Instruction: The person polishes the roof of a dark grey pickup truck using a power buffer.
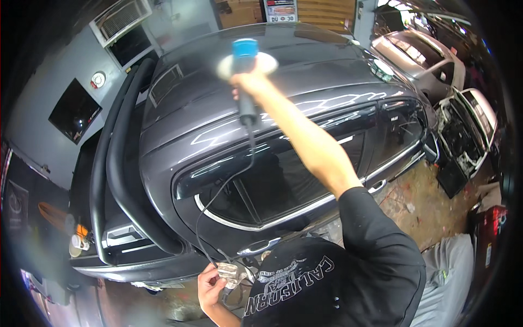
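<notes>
My right arm reaches across the dark grey roof (212, 98) of a pickup truck. In my right hand (250, 81) is a blue and black power polisher (245, 48), blurred by motion. Its round white pad (267, 64) appears at the roof surface; contact cannot be made out. From the handle's end a black cord (222, 186) hangs past the side window (282, 180). Low in the picture, my left hand (210, 286) grips a worn, pale socket block (229, 273) where cords meet, close to my black shirt.
Black roll bars (116, 163) rise over the truck bed at left. A green-labelled tin (382, 70) sits on the roof's far right edge. White tubs (79, 242) stand on the bed's rear corner. Another car (421, 53) and a white body part (480, 110) lie beyond, at right.
</notes>
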A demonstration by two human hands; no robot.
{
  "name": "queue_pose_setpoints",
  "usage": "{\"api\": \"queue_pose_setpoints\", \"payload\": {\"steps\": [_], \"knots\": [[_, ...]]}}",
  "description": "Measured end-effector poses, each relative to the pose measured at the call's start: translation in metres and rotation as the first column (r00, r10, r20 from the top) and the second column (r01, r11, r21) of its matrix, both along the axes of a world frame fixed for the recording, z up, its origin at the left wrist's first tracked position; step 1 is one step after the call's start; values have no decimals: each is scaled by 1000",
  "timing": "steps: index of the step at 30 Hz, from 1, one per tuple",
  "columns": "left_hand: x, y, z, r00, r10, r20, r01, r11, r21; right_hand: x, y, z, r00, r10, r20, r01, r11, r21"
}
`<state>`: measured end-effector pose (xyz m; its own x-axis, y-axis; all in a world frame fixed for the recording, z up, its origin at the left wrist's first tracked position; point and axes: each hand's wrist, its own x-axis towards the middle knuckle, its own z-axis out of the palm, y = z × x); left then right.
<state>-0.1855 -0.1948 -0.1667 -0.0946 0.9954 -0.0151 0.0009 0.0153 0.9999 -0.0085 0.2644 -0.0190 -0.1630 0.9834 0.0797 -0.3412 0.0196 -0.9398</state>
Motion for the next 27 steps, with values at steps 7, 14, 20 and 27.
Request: {"api": "queue_pose_setpoints", "payload": {"steps": [7, 14, 20, 27], "knots": [[-1, -48, -1, 990, 139, 10, -139, 990, 6, -74, -52, 0, 975, 49, -215, -55, 998, -26], [-12, -104, 5, 944, 322, -67, -324, 946, -22, -161, -105, -6, 942, 97, -321, -109, 994, -20], [-27, -143, -22, 912, 407, -42, -408, 913, -19, -221, -155, -16, 902, 163, -399, -175, 985, 8], [-11, -169, -22, 709, 599, -372, -661, 748, -55, -232, -182, -15, 882, 105, -460, -124, 992, -12]]}}
